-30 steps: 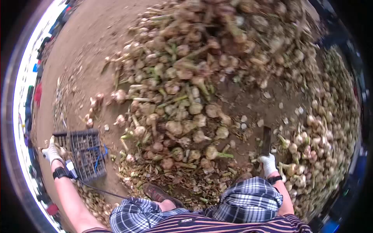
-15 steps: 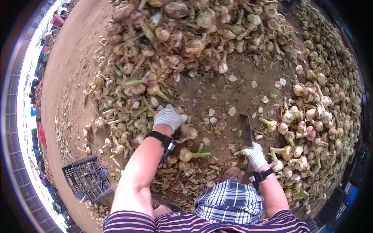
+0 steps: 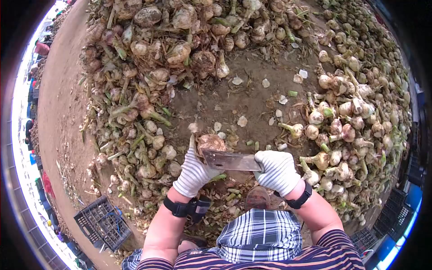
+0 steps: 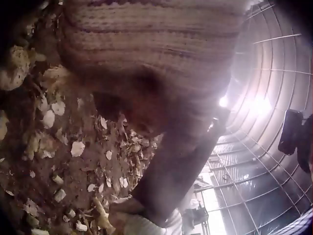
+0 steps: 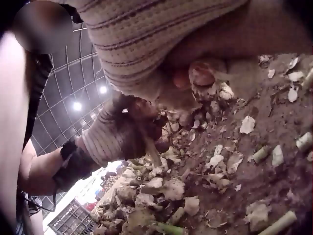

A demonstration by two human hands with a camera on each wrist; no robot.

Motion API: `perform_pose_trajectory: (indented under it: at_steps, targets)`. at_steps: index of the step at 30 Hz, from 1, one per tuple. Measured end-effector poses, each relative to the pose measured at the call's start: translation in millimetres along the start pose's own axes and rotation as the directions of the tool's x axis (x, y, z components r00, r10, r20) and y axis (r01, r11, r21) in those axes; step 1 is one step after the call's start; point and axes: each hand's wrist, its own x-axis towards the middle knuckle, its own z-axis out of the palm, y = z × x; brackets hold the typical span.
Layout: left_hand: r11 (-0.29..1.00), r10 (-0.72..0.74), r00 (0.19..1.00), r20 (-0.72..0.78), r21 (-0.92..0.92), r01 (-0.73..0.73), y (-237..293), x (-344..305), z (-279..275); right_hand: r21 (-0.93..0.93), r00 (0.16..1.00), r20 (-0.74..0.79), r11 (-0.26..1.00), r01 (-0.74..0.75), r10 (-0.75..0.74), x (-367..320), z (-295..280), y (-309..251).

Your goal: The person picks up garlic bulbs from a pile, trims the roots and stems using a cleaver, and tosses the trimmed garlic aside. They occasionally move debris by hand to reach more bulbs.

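My gloved left hand (image 3: pixel 194 174) grips a garlic bulb (image 3: pixel 211 142) in front of my body. In my right hand (image 3: pixel 276 170), also in a striped white glove, is the handle of a broad flat-bladed knife (image 3: pixel 234 161). Its blade points left, with the end overlapping the near side of the bulb. From the left wrist, the dark blade (image 4: pixel 168 169) crosses below the glove. The right wrist view shows the left hand (image 5: pixel 110 139) close to the right glove (image 5: pixel 161 44), with a stem (image 5: pixel 152 152) hanging down from it.
A big heap of garlic (image 3: pixel 180 45) spreads ahead and left. More bulbs with stems (image 3: pixel 346 132) lie along the right. Bare soil (image 3: pixel 216 99) with skin scraps lies between. A black plastic crate (image 3: pixel 102 222) sits at lower left; my shoe (image 3: pixel 257 198) is below the hands.
My left hand has gone from beside the crate to the heap, then back toward me with a garlic bulb. The right hand has lifted the knife and swung its blade from forward to leftward.
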Motion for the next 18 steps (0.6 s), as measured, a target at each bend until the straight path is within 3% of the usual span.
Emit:
perform_pose_trajectory:
  at_steps: [1, 3, 4, 5, 6, 7, 12, 13, 14, 15, 17, 18]
  targets:
    - [0.874, -0.209, 0.970, 0.122, -0.421, 0.242, 1.0, 0.2, 0.8, -0.001, 1.000, 0.002, 1.000, -0.003, 0.003, -0.5, -2.0, -3.7]
    - [0.836, -0.268, 0.952, 0.147, -0.457, 0.306, -32.1, -10.3, 23.9, -0.018, 0.998, 0.053, 1.000, 0.017, -0.016, 0.0, -6.6, -12.1]
    - [0.834, -0.194, 0.966, 0.169, -0.490, 0.253, -61.5, -21.5, 47.4, 0.011, 0.996, 0.072, 0.999, 0.051, -0.052, 1.5, -11.2, -19.0]
    - [0.609, -0.215, 0.941, 0.263, -0.717, 0.339, -59.0, -22.6, 49.1, 0.009, 0.996, 0.071, 0.999, 0.047, -0.048, 2.4, -10.3, -23.3]
    - [0.272, -0.233, 0.905, 0.355, -0.870, 0.412, -56.2, -23.7, 50.6, 0.016, 0.995, 0.080, 0.998, 0.066, -0.067, 3.1, -9.1, -27.5]
    - [-0.056, -0.249, 0.861, 0.443, -0.894, 0.444, -53.3, -24.8, 52.1, 0.024, 0.992, 0.089, 0.996, 0.086, -0.088, 3.6, -8.6, -29.6]
    - [-0.325, -0.312, 0.853, 0.418, -0.891, 0.317, -21.3, -25.1, 60.6, 0.034, 0.995, 0.021, 0.995, 0.096, -0.097, -2.3, 9.1, -14.4]
    - [0.264, -0.334, 0.924, 0.185, -0.923, 0.280, -5.3, -30.2, 51.4, 0.030, 0.995, 0.022, 0.995, 0.099, -0.100, -4.2, 12.3, -8.0]
    - [0.761, -0.336, 0.940, -0.059, -0.605, 0.234, 18.4, -31.5, 37.7, 0.037, 0.996, 0.023, 0.996, 0.081, -0.082, -6.7, 15.1, -3.9]
    - [0.761, -0.334, 0.941, -0.058, -0.606, 0.233, 15.2, -33.8, 37.5, 0.043, 0.998, 0.021, 0.997, 0.060, -0.061, -8.7, 16.9, -1.8]
    - [0.946, -0.173, 0.963, -0.209, -0.307, 0.103, 13.0, -40.4, 41.0, 0.007, 0.996, 0.037, 0.997, 0.077, -0.077, -14.3, 19.3, -1.9]
    - [0.772, -0.324, 0.938, -0.122, -0.607, 0.188, 17.5, -40.7, 40.4, 0.011, 0.994, 0.028, 0.994, 0.105, -0.105, -16.4, 20.9, -0.5]
